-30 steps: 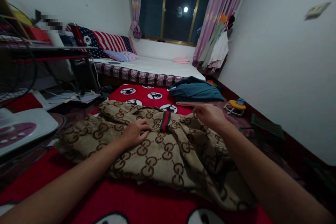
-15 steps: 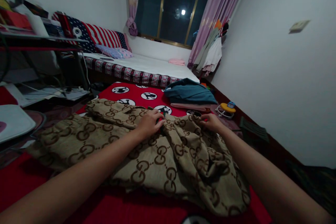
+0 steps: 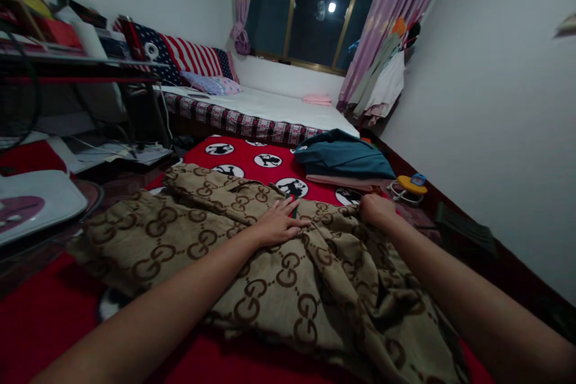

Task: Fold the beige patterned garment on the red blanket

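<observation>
A tan garment (image 3: 189,234) with a brown ring pattern lies spread over a red blanket (image 3: 252,159) with black-and-white round prints. My left hand (image 3: 279,225) rests flat on the garment near its far edge, fingers stretched out, over a green and red striped band. My right hand (image 3: 375,209) is closed on the garment's far right edge, fingers curled into the cloth. Both forearms reach in from the bottom of the view.
Folded teal clothes (image 3: 344,156) lie on a pinkish piece beyond my right hand. A bed (image 3: 270,111) with a flag-print pillow stands under the window. A desk (image 3: 76,66) and a white fan base (image 3: 36,204) are at left; a yellow toy (image 3: 407,186) at right.
My left hand slid right along the garment to the striped band and now lies flat. My right hand came down from above the cloth and closed on its far edge.
</observation>
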`<state>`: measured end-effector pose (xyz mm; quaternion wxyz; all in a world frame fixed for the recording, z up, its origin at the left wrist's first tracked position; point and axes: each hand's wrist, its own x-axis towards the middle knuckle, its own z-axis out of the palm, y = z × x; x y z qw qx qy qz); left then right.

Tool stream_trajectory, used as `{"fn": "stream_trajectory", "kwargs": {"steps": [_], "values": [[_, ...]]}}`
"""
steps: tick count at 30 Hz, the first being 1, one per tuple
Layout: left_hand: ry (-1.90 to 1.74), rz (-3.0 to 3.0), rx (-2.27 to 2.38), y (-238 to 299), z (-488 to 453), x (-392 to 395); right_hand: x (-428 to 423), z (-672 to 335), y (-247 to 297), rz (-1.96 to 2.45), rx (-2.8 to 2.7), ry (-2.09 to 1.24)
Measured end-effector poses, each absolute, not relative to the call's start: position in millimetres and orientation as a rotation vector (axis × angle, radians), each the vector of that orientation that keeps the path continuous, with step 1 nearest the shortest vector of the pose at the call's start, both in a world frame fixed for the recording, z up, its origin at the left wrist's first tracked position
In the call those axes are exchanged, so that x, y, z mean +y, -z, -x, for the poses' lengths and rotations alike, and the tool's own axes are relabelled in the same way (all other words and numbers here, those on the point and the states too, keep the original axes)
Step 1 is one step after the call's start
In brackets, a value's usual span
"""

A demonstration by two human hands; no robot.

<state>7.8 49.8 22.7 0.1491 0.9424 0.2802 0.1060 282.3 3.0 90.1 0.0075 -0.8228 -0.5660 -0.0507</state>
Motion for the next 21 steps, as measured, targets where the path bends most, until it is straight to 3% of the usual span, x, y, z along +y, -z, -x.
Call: {"fn": "stream_trajectory", "kwargs": {"steps": [4, 10, 14, 19, 21], "values": [[-0.323, -2.693, 0.786, -18, -8, 52, 7, -217, -103, 2.246, -2.110, 0.338], [-0.463, -2.473, 0.740, -15, -7, 63, -8, -170, -19, 1.946, -2.201, 0.150], [-0.423, -2.209, 0.729, -47, 19, 90, -5, -183, 12, 1.880, -2.173, 0.181], [-0.886, -2.367, 1.416, -75, 112, 125, -5, -186, 9, 1.874, -2.150, 0.175], [-0.782, -2.418, 1.796, -60, 151, 130, -5, -186, 9, 1.857, -2.149, 0.167]]}}
